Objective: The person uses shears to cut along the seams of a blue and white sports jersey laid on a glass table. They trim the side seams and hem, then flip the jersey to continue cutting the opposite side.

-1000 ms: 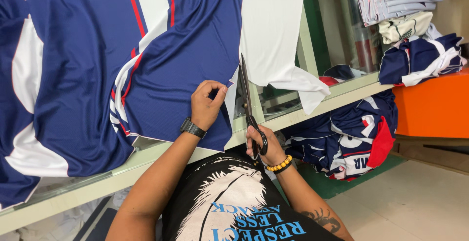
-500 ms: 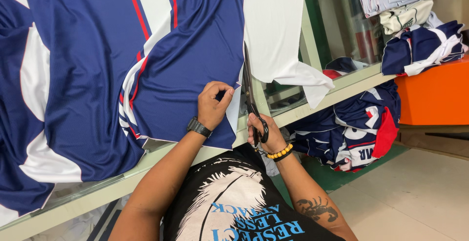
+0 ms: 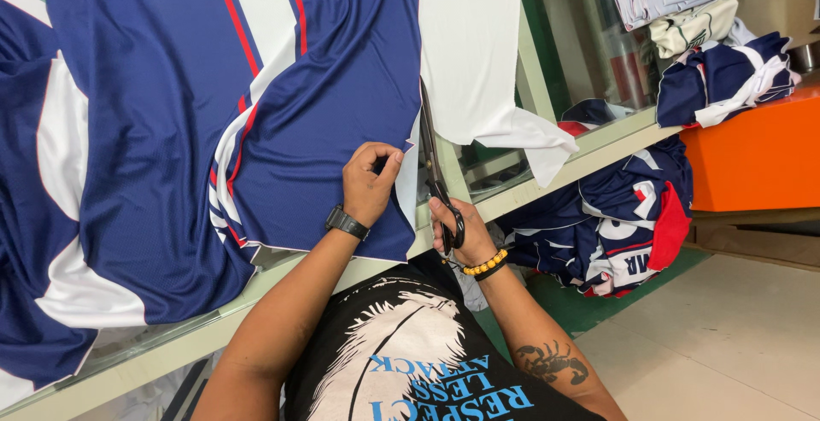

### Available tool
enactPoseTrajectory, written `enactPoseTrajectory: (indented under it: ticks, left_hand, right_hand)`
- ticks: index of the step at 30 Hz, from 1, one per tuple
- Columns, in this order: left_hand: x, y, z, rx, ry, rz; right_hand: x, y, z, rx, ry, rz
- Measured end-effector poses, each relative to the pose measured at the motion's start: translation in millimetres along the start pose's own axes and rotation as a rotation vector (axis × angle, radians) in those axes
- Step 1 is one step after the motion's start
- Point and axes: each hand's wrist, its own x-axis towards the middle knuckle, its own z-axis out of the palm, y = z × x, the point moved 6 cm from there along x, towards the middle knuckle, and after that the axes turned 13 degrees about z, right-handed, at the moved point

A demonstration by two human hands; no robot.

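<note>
Navy mesh fabric panel with red and white stripes (image 3: 256, 114) lies spread on the glass tabletop (image 3: 154, 344). Left hand (image 3: 369, 184) pinches its right edge; right hand (image 3: 457, 229), just beside, grips black long-bladed scissors (image 3: 431, 165) along that edge. Cutting appears underway. Continuing demands steady tension. White offcut strip (image 3: 478, 62) hangs right of the panel.
</note>
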Motion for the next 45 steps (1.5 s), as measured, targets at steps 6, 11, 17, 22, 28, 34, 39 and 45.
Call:
enactPoseTrajectory:
  ticks: [6, 11, 17, 22, 28, 34, 39, 45]
  left_hand:
    - [-0.3, 8.3, -5.8, -0.014, 0.007, -0.009]
    - [-0.3, 10.9, -9.2, -0.042, 0.006, -0.055]
    - [-1.2, 13.6, -14.8, -0.071, 0.006, -0.081]
    - [-0.1, 15.1, -20.0, -0.060, -0.019, -0.038]
    - [0.3, 8.1, -21.1, -0.068, -0.027, -0.036]
    - [0.3, 4.5, -20.0, -0.093, -0.008, -0.030]
    - [0.9, 0.1, -18.2, -0.137, 0.000, -0.068]
    - [3.7, 0.2, -20.3, -0.131, 0.002, -0.076]
  right_hand:
    - [-9.2, 0.1, 10.3, 0.013, 0.040, 0.004]
    - [-14.4, 0.0, 20.7, 0.035, 0.059, 0.000]
    - [-21.8, -1.8, 33.2, 0.032, 0.069, -0.019]
    - [-22.0, -1.0, 40.3, 0.032, 0.077, -0.023]
    - [-15.1, 1.6, 39.5, 0.039, 0.082, -0.009]
    - [-12.6, 1.2, 34.2, 0.020, 0.088, -0.012]
    - [-11.0, -0.5, 30.8, 0.029, 0.079, -0.012]
    - [-10.0, -2.7, 33.7, 0.039, 0.080, -0.010]
